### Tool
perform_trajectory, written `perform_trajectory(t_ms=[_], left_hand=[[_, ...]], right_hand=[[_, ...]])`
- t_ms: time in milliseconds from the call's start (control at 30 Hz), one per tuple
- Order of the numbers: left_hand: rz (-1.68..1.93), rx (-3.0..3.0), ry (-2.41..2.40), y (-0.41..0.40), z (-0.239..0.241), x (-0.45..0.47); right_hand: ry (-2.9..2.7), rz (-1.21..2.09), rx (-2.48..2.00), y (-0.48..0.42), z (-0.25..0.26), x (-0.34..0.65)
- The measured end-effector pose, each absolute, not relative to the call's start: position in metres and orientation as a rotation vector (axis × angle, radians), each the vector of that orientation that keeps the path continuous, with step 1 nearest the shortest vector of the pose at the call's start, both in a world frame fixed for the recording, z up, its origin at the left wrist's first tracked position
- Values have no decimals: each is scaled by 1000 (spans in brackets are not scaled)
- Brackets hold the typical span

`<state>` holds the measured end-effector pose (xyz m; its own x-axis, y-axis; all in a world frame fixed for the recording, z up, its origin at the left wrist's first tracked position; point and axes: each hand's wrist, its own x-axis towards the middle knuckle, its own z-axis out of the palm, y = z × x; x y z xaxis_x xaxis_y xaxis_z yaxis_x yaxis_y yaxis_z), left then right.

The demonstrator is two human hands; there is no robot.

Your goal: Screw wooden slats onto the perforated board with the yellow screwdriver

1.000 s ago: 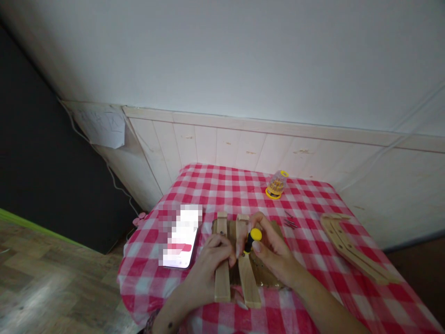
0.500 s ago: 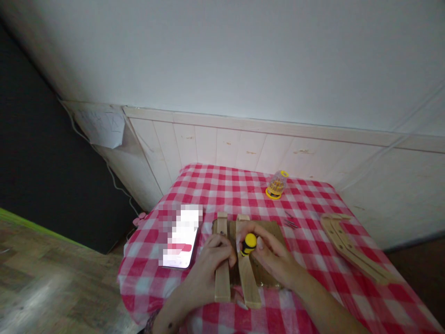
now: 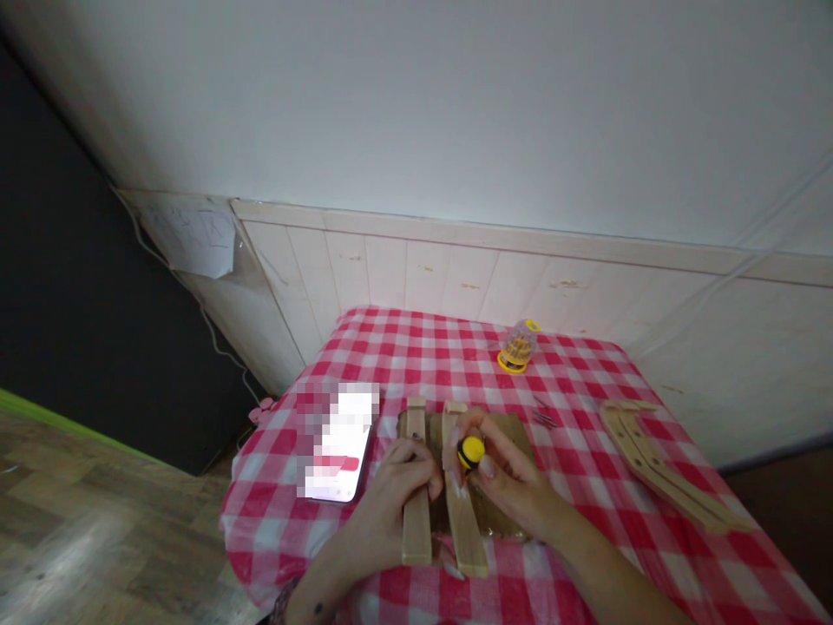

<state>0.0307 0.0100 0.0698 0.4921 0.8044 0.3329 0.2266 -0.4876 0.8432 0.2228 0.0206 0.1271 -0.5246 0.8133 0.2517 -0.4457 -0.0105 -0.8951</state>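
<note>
My right hand (image 3: 511, 477) pinches a short screwdriver (image 3: 471, 451) with a yellow and black handle. Its shaft is hidden beneath the handle and fingers, over the right wooden strip (image 3: 469, 538). My left hand (image 3: 403, 486) is closed around the left wooden strip (image 3: 416, 534), fingers curled over its top. Both light strips lie roughly parallel across a darker wooden board (image 3: 511, 512), their near ends sticking out past its front edge.
A bright phone (image 3: 335, 451) lies to the left, partly blurred. At the back stands a clear and yellow bit case (image 3: 519, 347). Several small metal pieces (image 3: 545, 417) lie right of the board, and slotted curved wooden pieces (image 3: 657, 469) rest farther right on the checked tablecloth (image 3: 416, 347).
The screwdriver handle has shifted slightly to the right and tilted in my right fingers, which have changed their grip a little. My left hand has stayed in place.
</note>
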Motion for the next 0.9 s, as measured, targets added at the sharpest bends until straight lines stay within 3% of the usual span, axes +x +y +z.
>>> perform_trajectory(t_ms=[900], left_hand=[[951, 1915, 867, 9, 74, 32]], right_hand=[[-1487, 1613, -438, 23, 139, 227]])
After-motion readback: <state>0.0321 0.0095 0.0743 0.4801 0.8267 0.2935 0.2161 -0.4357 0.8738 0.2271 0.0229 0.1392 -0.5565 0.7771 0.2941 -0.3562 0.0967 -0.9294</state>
